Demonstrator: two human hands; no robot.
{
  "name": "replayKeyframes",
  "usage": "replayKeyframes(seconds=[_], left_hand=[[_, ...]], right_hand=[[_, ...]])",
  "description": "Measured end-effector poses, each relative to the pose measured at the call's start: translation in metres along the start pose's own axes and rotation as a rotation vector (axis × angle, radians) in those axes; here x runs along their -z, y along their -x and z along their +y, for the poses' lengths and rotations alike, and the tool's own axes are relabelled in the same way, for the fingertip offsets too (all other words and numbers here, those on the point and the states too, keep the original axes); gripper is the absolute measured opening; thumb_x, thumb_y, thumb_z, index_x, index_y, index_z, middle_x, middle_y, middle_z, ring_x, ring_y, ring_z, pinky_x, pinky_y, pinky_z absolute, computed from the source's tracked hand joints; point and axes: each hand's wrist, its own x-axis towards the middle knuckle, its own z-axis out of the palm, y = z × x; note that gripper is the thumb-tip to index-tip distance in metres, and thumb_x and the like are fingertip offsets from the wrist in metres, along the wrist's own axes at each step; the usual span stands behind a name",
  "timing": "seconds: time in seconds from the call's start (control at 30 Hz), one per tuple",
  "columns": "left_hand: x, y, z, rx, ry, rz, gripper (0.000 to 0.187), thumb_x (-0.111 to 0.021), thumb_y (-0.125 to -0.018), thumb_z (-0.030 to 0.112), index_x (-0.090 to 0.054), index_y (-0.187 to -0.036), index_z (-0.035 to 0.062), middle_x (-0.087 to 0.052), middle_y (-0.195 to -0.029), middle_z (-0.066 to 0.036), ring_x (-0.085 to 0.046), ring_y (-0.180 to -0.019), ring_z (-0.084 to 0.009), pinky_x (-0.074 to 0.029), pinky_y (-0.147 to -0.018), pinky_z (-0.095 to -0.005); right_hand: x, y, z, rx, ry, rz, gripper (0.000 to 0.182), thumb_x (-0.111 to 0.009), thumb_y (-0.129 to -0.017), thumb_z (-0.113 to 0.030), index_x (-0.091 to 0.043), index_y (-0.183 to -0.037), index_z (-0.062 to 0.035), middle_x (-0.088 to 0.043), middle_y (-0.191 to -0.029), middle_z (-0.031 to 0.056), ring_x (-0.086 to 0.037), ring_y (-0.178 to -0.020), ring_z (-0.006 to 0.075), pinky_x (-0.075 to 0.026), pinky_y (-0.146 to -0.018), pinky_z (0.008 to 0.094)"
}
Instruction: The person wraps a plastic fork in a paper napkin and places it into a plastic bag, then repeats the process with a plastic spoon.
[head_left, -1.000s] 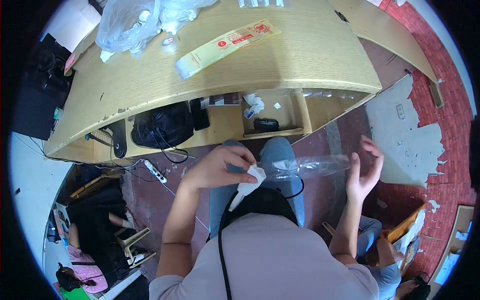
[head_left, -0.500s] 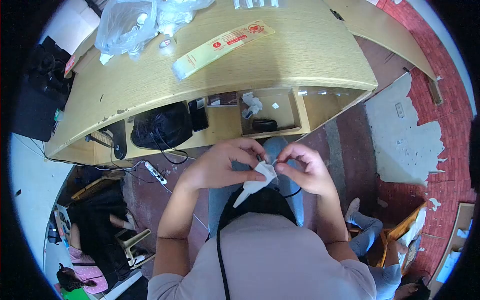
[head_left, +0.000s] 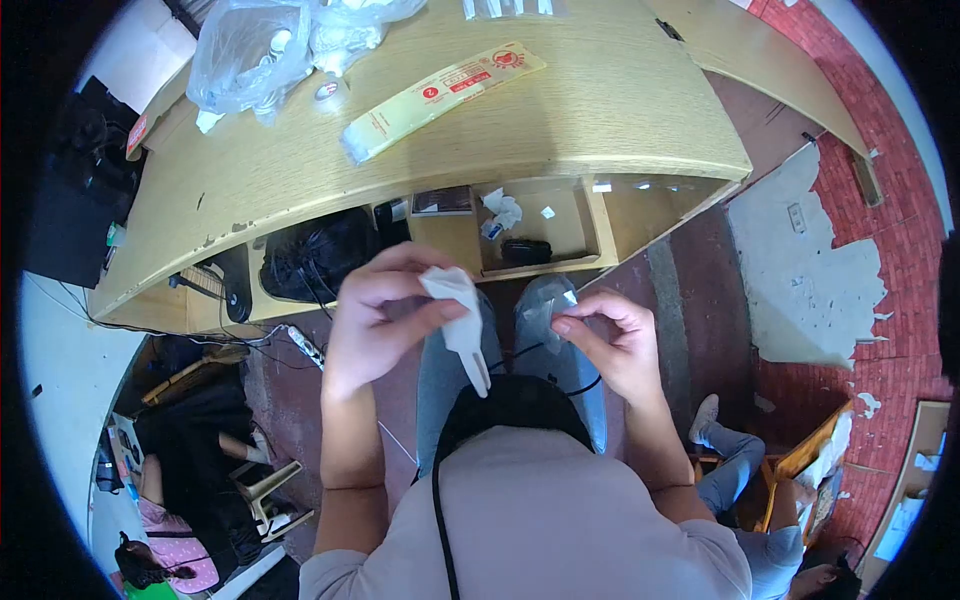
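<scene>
My left hand (head_left: pixel 388 318) pinches a white folded piece (head_left: pixel 461 322), like tissue or thin paper, between thumb and fingers. From its lower end a narrow white stem with a slit in it points down toward my lap; I cannot make out its kind. My right hand (head_left: pixel 612 335) holds a crumpled clear plastic wrapper (head_left: pixel 543 312) by its edge, over my knee. A gap separates the white piece from the wrapper. Both hands are above my lap, in front of the desk.
The desk (head_left: pixel 600 110) bears a long yellow packet (head_left: pixel 440 100), a tape roll (head_left: pixel 330 92) and plastic bags (head_left: pixel 250 60). Its open shelf holds a black bag (head_left: pixel 315 255), crumpled tissue (head_left: pixel 502 210) and a dark case (head_left: pixel 526 250). People sit at lower left and lower right.
My hands have moved apart. The left has gone left with the white piece, now clear of the plastic wrapper; the right keeps the wrapper, which hangs more spread out.
</scene>
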Motion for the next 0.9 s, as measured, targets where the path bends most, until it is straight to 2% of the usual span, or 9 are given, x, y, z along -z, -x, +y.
replayKeyframes(seconds=[0.07, 0.2, 0.4, 0.47, 0.6, 0.67, 0.9], left_hand=[[0.004, 0.009, 0.009, 0.084, 0.050, 0.246, 0.015, -0.068, -0.071, -0.006, -0.067, -0.086, -0.0050, -0.059, -0.101, -0.012, -0.061, -0.087, -0.0179, -0.049, -0.077, -0.0280], [-0.002, 0.016, 0.020, -0.009, 0.194, 0.443, 0.013, -0.063, -0.075, -0.008, -0.065, -0.087, -0.0074, -0.058, -0.101, -0.015, -0.061, -0.086, -0.0212, -0.051, -0.075, -0.0296], [-0.007, 0.021, 0.016, -0.079, 0.206, 0.494, 0.014, -0.064, -0.076, -0.005, -0.065, -0.089, -0.0059, -0.057, -0.100, -0.015, -0.061, -0.086, -0.0217, -0.052, -0.074, -0.0312], [-0.010, 0.020, 0.016, -0.073, 0.186, 0.484, 0.014, -0.064, -0.076, -0.005, -0.065, -0.090, -0.0056, -0.057, -0.100, -0.015, -0.061, -0.086, -0.0221, -0.052, -0.074, -0.0314], [-0.015, 0.021, 0.014, -0.055, 0.195, 0.466, 0.015, -0.065, -0.076, -0.003, -0.065, -0.091, -0.0054, -0.057, -0.101, -0.015, -0.062, -0.086, -0.0228, -0.052, -0.075, -0.0320], [-0.016, 0.020, 0.011, -0.068, 0.173, 0.451, 0.016, -0.066, -0.076, -0.003, -0.065, -0.092, -0.0053, -0.057, -0.101, -0.015, -0.062, -0.086, -0.0230, -0.052, -0.075, -0.0321], [-0.018, 0.022, 0.016, -0.086, 0.265, 0.623, 0.013, -0.060, -0.079, -0.004, -0.064, -0.092, -0.0050, -0.057, -0.100, -0.017, -0.060, -0.086, -0.0218, -0.050, -0.076, -0.0316]], right_hand=[[-0.003, 0.003, 0.005, 0.000, -0.092, 0.077, 0.009, -0.068, -0.076, 0.005, -0.064, -0.083, 0.0006, -0.065, -0.082, 0.0074, -0.058, -0.073, 0.0111, -0.045, -0.066, 0.0234], [-0.006, 0.005, 0.006, -0.046, -0.134, 0.148, 0.011, -0.069, -0.075, 0.005, -0.065, -0.085, 0.0006, -0.065, -0.083, 0.0069, -0.058, -0.073, 0.0105, -0.044, -0.066, 0.0222], [-0.006, 0.007, 0.011, -0.009, -0.190, 0.164, 0.014, -0.068, -0.076, 0.007, -0.067, -0.088, 0.0003, -0.065, -0.085, 0.0064, -0.057, -0.073, 0.0079, -0.044, -0.066, 0.0202], [-0.010, 0.009, 0.009, -0.093, -0.276, 0.256, 0.012, -0.068, -0.076, 0.008, -0.066, -0.086, 0.0007, -0.065, -0.085, 0.0060, -0.057, -0.073, 0.0068, -0.044, -0.066, 0.0196], [-0.010, 0.002, 0.003, -0.140, -0.213, 0.230, 0.012, -0.068, -0.076, 0.008, -0.065, -0.084, 0.0000, -0.065, -0.084, 0.0055, -0.058, -0.075, 0.0065, -0.045, -0.066, 0.0191], [-0.007, 0.003, 0.008, -0.112, -0.289, 0.172, 0.013, -0.067, -0.077, 0.007, -0.065, -0.088, 0.0007, -0.065, -0.085, 0.0060, -0.059, -0.077, 0.0073, -0.046, -0.068, 0.0195], [-0.013, 0.000, 0.004, -0.045, -0.211, 0.156, 0.014, -0.066, -0.078, 0.006, -0.064, -0.091, 0.0006, -0.065, -0.092, 0.0092, -0.060, -0.082, 0.0105, -0.047, -0.073, 0.0218]])
